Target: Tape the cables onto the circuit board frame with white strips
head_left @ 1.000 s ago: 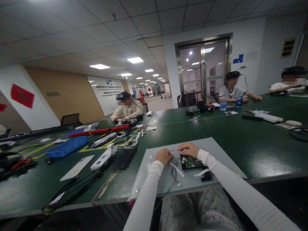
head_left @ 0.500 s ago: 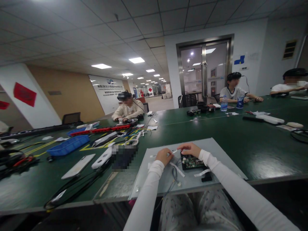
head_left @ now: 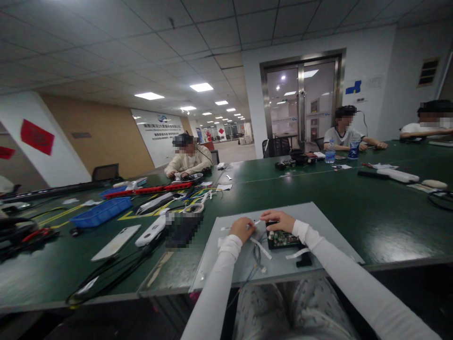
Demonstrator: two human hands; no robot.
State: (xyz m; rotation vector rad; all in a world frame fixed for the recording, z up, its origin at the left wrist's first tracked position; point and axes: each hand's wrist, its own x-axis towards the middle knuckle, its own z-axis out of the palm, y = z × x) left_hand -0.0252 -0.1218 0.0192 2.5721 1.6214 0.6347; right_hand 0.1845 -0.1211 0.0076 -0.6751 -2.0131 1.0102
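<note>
My left hand (head_left: 242, 229) is closed in a pinch above the grey board (head_left: 226, 259). My right hand (head_left: 279, 220) is closed too, fingertips close to the left ones. Between them shows a small white strip (head_left: 257, 222), pinched from both sides; its details are too small to make out. Under my right hand lies a circuit board in a black housing (head_left: 283, 239), its upper part covered by the hand. A thin grey cable (head_left: 256, 255) runs from near the housing toward the board's front edge.
White strips (head_left: 296, 254) and a black piece (head_left: 303, 259) lie near the housing. To the left are a white phone (head_left: 116, 242), a white device (head_left: 152, 231), black cables (head_left: 116, 274) and a blue tray (head_left: 102, 212). Several people sit around the green table (head_left: 396, 222).
Both hands stay in nearly the same place, the small white strip between them. My right fingers have shifted very slightly.
</note>
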